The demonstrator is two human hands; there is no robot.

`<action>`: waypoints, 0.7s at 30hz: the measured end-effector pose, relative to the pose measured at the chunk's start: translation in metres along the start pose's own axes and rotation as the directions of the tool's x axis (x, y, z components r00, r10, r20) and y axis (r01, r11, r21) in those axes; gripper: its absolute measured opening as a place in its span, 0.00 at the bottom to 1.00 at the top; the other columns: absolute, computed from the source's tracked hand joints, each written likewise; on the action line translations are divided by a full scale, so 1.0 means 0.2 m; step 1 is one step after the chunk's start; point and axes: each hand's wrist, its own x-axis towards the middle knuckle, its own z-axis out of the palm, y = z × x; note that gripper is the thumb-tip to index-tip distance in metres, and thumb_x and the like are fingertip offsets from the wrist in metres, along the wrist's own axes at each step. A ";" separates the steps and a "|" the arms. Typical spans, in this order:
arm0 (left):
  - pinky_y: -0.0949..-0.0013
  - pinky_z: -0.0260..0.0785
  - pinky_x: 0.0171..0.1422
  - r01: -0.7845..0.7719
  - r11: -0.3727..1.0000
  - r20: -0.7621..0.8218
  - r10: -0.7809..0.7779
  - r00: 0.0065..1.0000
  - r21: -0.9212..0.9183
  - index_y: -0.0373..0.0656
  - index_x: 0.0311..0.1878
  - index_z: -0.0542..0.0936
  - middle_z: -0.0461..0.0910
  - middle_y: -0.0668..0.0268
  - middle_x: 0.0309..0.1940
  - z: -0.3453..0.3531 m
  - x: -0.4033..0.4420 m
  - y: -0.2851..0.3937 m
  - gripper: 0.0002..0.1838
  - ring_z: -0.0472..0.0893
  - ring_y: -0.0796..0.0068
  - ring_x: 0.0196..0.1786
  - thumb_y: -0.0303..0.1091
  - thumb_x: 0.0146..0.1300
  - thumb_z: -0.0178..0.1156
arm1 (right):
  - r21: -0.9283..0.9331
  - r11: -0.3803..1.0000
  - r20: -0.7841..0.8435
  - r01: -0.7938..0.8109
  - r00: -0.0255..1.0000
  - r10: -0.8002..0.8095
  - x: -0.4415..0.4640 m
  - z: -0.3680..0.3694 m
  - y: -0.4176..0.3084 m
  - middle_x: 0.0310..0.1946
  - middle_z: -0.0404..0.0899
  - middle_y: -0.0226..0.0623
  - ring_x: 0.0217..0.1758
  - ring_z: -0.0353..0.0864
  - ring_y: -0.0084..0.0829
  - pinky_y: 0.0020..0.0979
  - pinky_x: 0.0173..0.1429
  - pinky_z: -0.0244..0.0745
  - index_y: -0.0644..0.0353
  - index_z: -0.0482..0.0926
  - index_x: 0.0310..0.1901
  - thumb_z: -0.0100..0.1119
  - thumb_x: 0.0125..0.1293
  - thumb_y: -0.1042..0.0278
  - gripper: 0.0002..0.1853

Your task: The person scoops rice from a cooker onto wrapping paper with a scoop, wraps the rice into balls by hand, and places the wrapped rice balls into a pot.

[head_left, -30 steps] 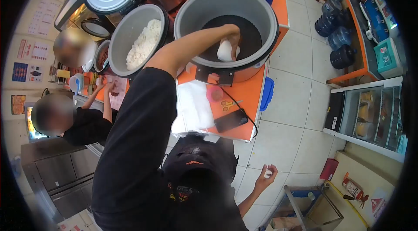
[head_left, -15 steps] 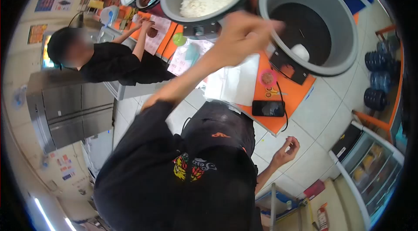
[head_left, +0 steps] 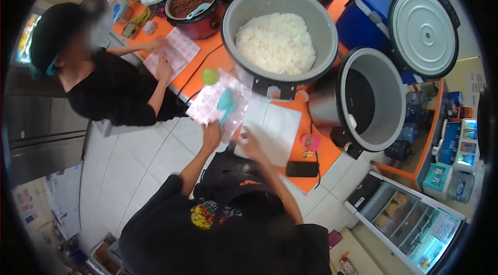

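My left hand (head_left: 211,137) is at the near edge of a pink-printed wrapping paper (head_left: 207,105). Its fingers look closed beside the handle end of a teal rice paddle (head_left: 226,100) lying on that paper; whether they grip the handle or the paper edge is unclear. To its right, my right hand (head_left: 250,145) is slightly blurred over the near left edge of white sheets (head_left: 272,127), fingers bent. Beyond both hands, a large grey cooker pot (head_left: 231,31) holds white rice (head_left: 277,41). A lime-green round thing (head_left: 210,76) sits by the paper.
At the right stands a second large pot (head_left: 390,114), with a small white thing inside. A phone (head_left: 302,169), yellow scissors (head_left: 308,153) and a pink dish (head_left: 311,142) lie near the orange table's corner. At left, a co-worker (head_left: 111,83) handles printed paper near a red cooker (head_left: 194,30).
My left hand has come back from the right pot to the printed paper. My right hand has risen from beside the table to the white sheets. The view has shifted.
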 end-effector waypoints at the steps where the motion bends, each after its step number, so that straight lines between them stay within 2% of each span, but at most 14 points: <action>1: 0.41 0.60 0.56 -0.106 0.993 -0.074 0.102 0.992 -0.054 0.37 0.49 0.76 0.77 0.54 0.41 -0.11 -0.11 0.04 0.18 0.76 0.52 0.49 0.43 0.66 0.56 | 0.106 0.983 -0.021 0.152 0.988 -0.151 0.06 0.19 -0.02 0.45 0.82 0.51 0.51 0.81 0.43 0.39 0.54 0.74 0.67 0.70 0.60 0.64 0.66 0.59 0.27; 2: 0.43 0.59 0.55 -0.213 0.973 -0.144 0.199 0.969 -0.092 0.37 0.49 0.76 0.77 0.53 0.41 -0.25 -0.18 0.07 0.19 0.75 0.51 0.50 0.43 0.65 0.57 | 0.215 0.930 -0.055 0.299 0.954 -0.294 0.12 0.33 0.00 0.42 0.82 0.53 0.49 0.81 0.47 0.41 0.52 0.75 0.68 0.68 0.61 0.61 0.68 0.59 0.27; 3: 0.42 0.58 0.58 -0.163 0.968 -0.093 0.147 0.985 -0.190 0.36 0.52 0.75 0.76 0.52 0.44 -0.40 -0.18 0.10 0.21 0.74 0.50 0.52 0.44 0.64 0.58 | 0.147 0.945 -0.067 0.291 0.957 -0.284 0.11 0.33 -0.11 0.43 0.81 0.55 0.48 0.81 0.50 0.44 0.52 0.74 0.67 0.69 0.61 0.60 0.69 0.59 0.25; 5: 0.41 0.55 0.64 -0.025 0.927 0.035 0.041 0.999 -0.374 0.35 0.57 0.72 0.75 0.49 0.49 -0.69 -0.19 0.21 0.26 0.71 0.48 0.58 0.46 0.63 0.60 | 0.007 0.966 -0.075 0.258 0.963 -0.257 0.00 0.25 -0.56 0.43 0.80 0.58 0.47 0.80 0.58 0.50 0.51 0.73 0.66 0.69 0.59 0.57 0.69 0.60 0.23; 8: 0.39 0.50 0.71 -0.332 0.884 -0.243 0.261 0.934 -0.328 0.33 0.64 0.66 0.69 0.45 0.60 -1.06 -0.03 0.34 0.36 0.64 0.45 0.66 0.47 0.59 0.65 | -0.124 0.953 -0.258 0.278 0.918 -0.301 0.03 -0.04 -0.90 0.40 0.78 0.62 0.45 0.78 0.62 0.52 0.46 0.72 0.63 0.70 0.59 0.51 0.71 0.67 0.18; 9: 0.40 0.47 0.73 -0.325 0.851 -0.251 0.237 0.939 -0.412 0.32 0.66 0.63 0.66 0.44 0.63 -1.04 0.04 0.35 0.40 0.62 0.44 0.68 0.47 0.58 0.66 | -0.212 0.948 -0.334 0.236 0.894 -0.297 0.08 -0.19 -1.00 0.40 0.78 0.63 0.43 0.79 0.61 0.52 0.42 0.72 0.62 0.70 0.58 0.48 0.71 0.71 0.16; 11: 0.42 0.43 0.77 -0.325 0.769 -0.261 0.211 0.942 -0.550 0.30 0.71 0.56 0.60 0.43 0.69 -1.03 0.18 0.36 0.48 0.58 0.42 0.72 0.47 0.56 0.70 | -0.235 0.924 -0.513 0.302 0.769 -0.382 0.25 -0.54 -1.20 0.29 0.78 0.60 0.29 0.78 0.60 0.52 0.30 0.68 0.67 0.67 0.58 0.46 0.73 0.70 0.16; 12: 0.44 0.43 0.78 -0.299 0.720 -0.227 0.199 0.953 -0.627 0.30 0.72 0.52 0.55 0.42 0.71 -1.01 0.28 0.38 0.52 0.55 0.43 0.74 0.48 0.55 0.71 | -0.439 0.868 -0.527 0.230 0.717 -0.456 0.34 -0.71 -1.35 0.26 0.75 0.44 0.25 0.75 0.39 0.38 0.33 0.71 0.68 0.68 0.52 0.44 0.77 0.66 0.12; 13: 0.46 0.42 0.79 -0.267 0.664 -0.188 0.190 0.964 -0.698 0.29 0.74 0.48 0.51 0.41 0.73 -0.96 0.38 0.41 0.56 0.52 0.43 0.76 0.48 0.53 0.72 | -0.621 0.765 -0.498 0.170 0.669 -0.552 0.47 -0.83 -1.41 0.26 0.78 0.48 0.27 0.79 0.46 0.43 0.33 0.74 0.68 0.69 0.53 0.44 0.77 0.62 0.16; 14: 0.48 0.42 0.80 -0.232 0.603 -0.146 0.188 0.971 -0.763 0.29 0.75 0.43 0.47 0.40 0.75 -0.91 0.45 0.45 0.61 0.50 0.43 0.77 0.49 0.52 0.73 | -0.776 0.630 -0.409 0.013 0.751 -0.519 0.64 -0.95 -1.42 0.27 0.80 0.50 0.29 0.81 0.48 0.45 0.34 0.75 0.67 0.71 0.52 0.45 0.76 0.59 0.17; 15: 0.50 0.41 0.80 -0.241 0.541 -0.154 0.201 0.967 -0.806 0.29 0.75 0.40 0.42 0.40 0.76 -0.88 0.51 0.49 0.63 0.47 0.44 0.78 0.49 0.51 0.74 | -0.890 0.438 -0.337 -0.124 0.827 -0.450 0.81 -1.06 -1.37 0.28 0.82 0.51 0.32 0.83 0.51 0.48 0.34 0.75 0.67 0.73 0.51 0.45 0.75 0.56 0.19; 17: 0.55 0.38 0.82 -0.255 0.411 -0.172 0.228 0.958 -0.875 0.29 0.75 0.32 0.33 0.40 0.78 -0.85 0.61 0.56 0.69 0.40 0.45 0.80 0.50 0.50 0.75 | -0.990 0.132 -0.101 -0.046 0.889 -0.446 1.12 -1.19 -1.19 0.27 0.83 0.49 0.32 0.84 0.52 0.51 0.37 0.78 0.65 0.77 0.41 0.49 0.72 0.57 0.17; 20: 0.56 0.38 0.82 -0.182 0.396 -0.120 0.175 0.977 -0.900 0.28 0.74 0.28 0.28 0.40 0.78 -0.88 0.63 0.63 0.72 0.37 0.48 0.81 0.50 0.48 0.76 | -0.985 0.144 0.027 0.097 0.905 -0.426 1.32 -1.15 -1.08 0.29 0.83 0.51 0.33 0.85 0.52 0.50 0.40 0.79 0.65 0.79 0.37 0.51 0.71 0.56 0.17; 21: 0.56 0.40 0.81 -0.172 0.431 -0.116 0.154 0.981 -0.886 0.26 0.74 0.29 0.31 0.39 0.77 -0.88 0.63 0.63 0.74 0.40 0.47 0.81 0.49 0.45 0.78 | -0.984 0.115 0.095 0.137 0.946 -0.311 1.31 -1.17 -1.11 0.31 0.83 0.54 0.36 0.84 0.54 0.52 0.41 0.78 0.67 0.78 0.47 0.48 0.73 0.51 0.22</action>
